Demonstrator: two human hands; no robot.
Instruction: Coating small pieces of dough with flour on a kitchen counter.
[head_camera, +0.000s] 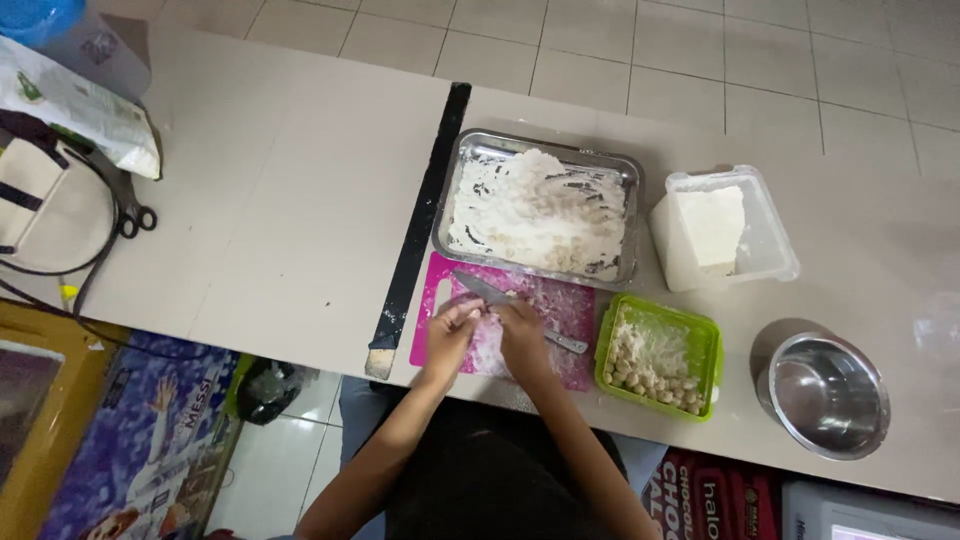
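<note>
Both hands are bunched together over the pink cutting board (560, 300), fingertips meeting on a small floury lump of dough (488, 316). The left hand (452, 328) pinches it from its side with curled fingers, and the right hand (522, 328) presses in from the other, so the lump sits right between the two, about equally close to each. It's too small to tell its exact shape.

A knife (497, 297) lies on the board just above the hands, long axis slanting from upper left down to lower right, where the handle pokes out past the right hand. That makes the right hand the nearer one to the handle.

Further out: a metal tray (470, 150) touching the board's far edge, full of loose white flour, powdery and raked up. To the right of the board there's a green plastic box (708, 330) with small pale round balls dusted in flour. Beyond that sits a clear plastic tub (775, 235) with a white block inside, and a shiny empty steel bowl (828, 395) near the table edge. A long black strip (425, 205) runs across the table left of the board.
</note>
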